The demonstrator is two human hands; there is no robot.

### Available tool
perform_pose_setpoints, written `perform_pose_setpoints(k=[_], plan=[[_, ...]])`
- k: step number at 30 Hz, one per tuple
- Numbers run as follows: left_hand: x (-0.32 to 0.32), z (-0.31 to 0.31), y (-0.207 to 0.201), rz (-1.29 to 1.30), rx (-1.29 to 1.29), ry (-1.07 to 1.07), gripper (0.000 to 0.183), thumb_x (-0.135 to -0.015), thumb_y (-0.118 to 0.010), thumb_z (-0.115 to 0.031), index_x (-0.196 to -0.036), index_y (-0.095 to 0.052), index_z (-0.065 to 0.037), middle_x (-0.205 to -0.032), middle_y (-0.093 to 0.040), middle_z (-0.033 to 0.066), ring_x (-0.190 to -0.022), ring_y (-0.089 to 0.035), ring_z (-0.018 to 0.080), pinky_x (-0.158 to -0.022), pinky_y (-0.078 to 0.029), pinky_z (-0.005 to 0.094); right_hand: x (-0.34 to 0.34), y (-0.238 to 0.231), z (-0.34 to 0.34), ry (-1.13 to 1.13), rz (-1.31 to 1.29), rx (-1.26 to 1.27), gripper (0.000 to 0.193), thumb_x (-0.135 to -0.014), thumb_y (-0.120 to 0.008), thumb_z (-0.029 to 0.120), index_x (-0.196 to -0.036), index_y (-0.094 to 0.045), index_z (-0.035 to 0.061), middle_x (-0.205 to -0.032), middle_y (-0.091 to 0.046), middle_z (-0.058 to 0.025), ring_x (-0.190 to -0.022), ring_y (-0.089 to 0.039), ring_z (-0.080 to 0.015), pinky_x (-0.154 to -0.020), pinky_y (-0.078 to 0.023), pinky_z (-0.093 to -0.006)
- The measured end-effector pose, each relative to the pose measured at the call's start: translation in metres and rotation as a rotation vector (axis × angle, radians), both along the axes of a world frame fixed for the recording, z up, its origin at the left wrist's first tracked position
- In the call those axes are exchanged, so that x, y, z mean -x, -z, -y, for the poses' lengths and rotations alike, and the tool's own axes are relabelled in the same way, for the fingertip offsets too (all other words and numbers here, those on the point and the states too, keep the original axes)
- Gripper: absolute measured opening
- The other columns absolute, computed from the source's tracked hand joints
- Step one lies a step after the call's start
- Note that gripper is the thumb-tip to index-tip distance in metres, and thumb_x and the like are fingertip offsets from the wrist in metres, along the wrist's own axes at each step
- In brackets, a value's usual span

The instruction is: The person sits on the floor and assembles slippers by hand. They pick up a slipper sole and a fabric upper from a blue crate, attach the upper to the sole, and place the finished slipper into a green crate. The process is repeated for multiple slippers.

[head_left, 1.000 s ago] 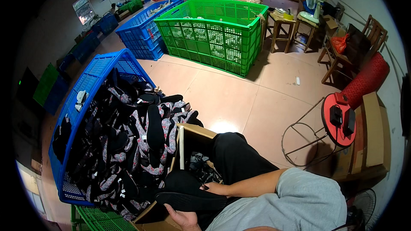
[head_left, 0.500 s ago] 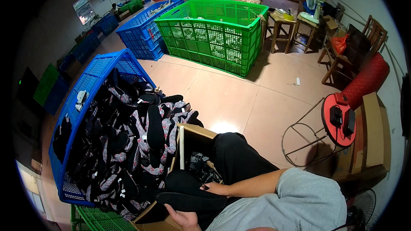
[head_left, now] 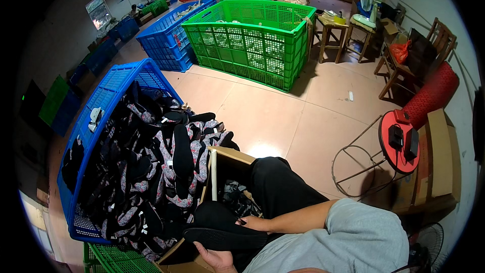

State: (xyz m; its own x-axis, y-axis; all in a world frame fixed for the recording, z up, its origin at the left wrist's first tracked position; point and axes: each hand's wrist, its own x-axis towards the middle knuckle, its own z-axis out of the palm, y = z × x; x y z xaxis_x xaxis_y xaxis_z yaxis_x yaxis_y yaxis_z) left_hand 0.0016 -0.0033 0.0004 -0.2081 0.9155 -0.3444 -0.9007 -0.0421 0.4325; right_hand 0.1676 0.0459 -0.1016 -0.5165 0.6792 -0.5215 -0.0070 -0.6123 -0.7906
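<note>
A: Left grip (head_left: 218,259) first: how far closed?

B: Closed on the near edge of a black slipper (head_left: 227,240), thumb against the sole; no sight of the fingers underneath.

A: And the right grip (head_left: 253,223)?

B: Low against the slipper's far side, beside a dark bit too small to identify; impossible to tell how tightly closed.

A: Progress?

B: Seemingly partway, with one slipper in hand and plenty left in the slipper heap (head_left: 183,156). No way to tell which, if any, already handled.

A: Textures?

B: Matte black cloth, softly rounded; flat, finely patterned sole. Pink-and-grey floral fabric and small white tags across the heap.

A: Farther out?

B: Stiff cardboard box (head_left: 233,154) with crumpled dark scraps (head_left: 234,192) inside; rigid plastic lattice on the blue crate (head_left: 117,76) and big green crate (head_left: 242,45); smooth, pale tiled floor (head_left: 273,121).
</note>
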Motion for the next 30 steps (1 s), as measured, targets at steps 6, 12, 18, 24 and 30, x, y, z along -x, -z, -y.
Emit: perform_pose_setpoints(k=[6, 12, 18, 24, 30], plan=[[-0.001, 0.0, -0.001, -0.009, 0.001, 0.004, 0.068, -0.094, -0.061, -0.045, -0.146, -0.04, -0.007, -0.148, -0.042, 0.0128, -0.133, -0.041, 0.0337, -0.113, -0.03, 0.0528, 0.003, 0.009, 0.0, 0.001, 0.006, 0.0, 0.033, -0.096, -0.061, 0.04, -0.099, -0.063, 0.0067, -0.087, -0.062, 0.0017, -0.08, -0.051, -0.0062, -0.073, -0.044, -0.0259], [-0.002, 0.0, -0.003, -0.01, 0.008, -0.004, 0.067, -0.094, -0.06, -0.045, -0.146, -0.04, -0.007, -0.148, -0.043, 0.0129, -0.133, -0.041, 0.0337, -0.114, -0.03, 0.0531, 0.004, 0.014, 0.0, -0.01, 0.054, -0.072, 0.038, -0.096, -0.06, 0.043, -0.099, -0.063, 0.0047, -0.087, -0.064, -0.0013, -0.081, -0.053, -0.0087, -0.075, -0.045, -0.0283], [-0.002, 0.0, -0.003, -0.009, 0.004, -0.014, 0.067, -0.094, -0.061, -0.044, -0.146, -0.04, -0.008, -0.148, -0.043, 0.013, -0.133, -0.042, 0.0337, -0.113, -0.031, 0.0532, 0.003, 0.007, 0.0, -0.025, 0.065, -0.076, 0.043, -0.096, -0.059, 0.046, -0.099, -0.062, 0.0036, -0.087, -0.065, -0.0029, -0.081, -0.054, -0.0096, -0.075, -0.046, -0.0297], [0.0, 0.0, 0.001, -0.009, 0.004, -0.005, 0.067, -0.094, -0.061, -0.045, -0.146, -0.04, -0.008, -0.148, -0.043, 0.013, -0.132, -0.042, 0.0337, -0.113, -0.031, 0.0538, 0.003, 0.009, 0.001, 0.003, 0.024, -0.036, 0.041, -0.096, -0.06, 0.044, -0.099, -0.063, 0.0039, -0.087, -0.064, -0.0019, -0.081, -0.053, -0.0092, -0.075, -0.046, -0.0291], [-0.001, 0.0, 0.0, -0.023, 0.012, -0.004, 0.066, -0.094, -0.06, -0.047, -0.146, -0.04, -0.01, -0.148, -0.043, 0.0125, -0.133, -0.042, 0.0338, -0.112, -0.033, 0.054, 0.002, 0.006, 0.001, 0.001, 0.018, -0.022, 0.039, -0.095, -0.061, 0.042, -0.102, -0.064, 0.0039, -0.087, -0.064, -0.0018, -0.081, -0.053, -0.0086, -0.074, -0.045, -0.0283]])
